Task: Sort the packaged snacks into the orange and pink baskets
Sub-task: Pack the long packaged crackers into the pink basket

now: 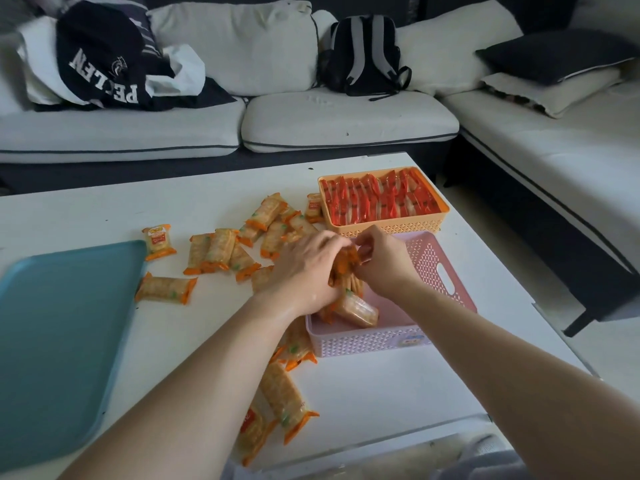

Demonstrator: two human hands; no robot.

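We clamp a bunch of cracker packets between both hands over the pink basket. Our left hand curls round its side and our right hand pinches its top. One packet lies inside the basket. Over a dozen loose packets dot the table. The orange basket holds rows of red packets. The packet print is unreadable; the dark garment reads "PECLEN", inverted.
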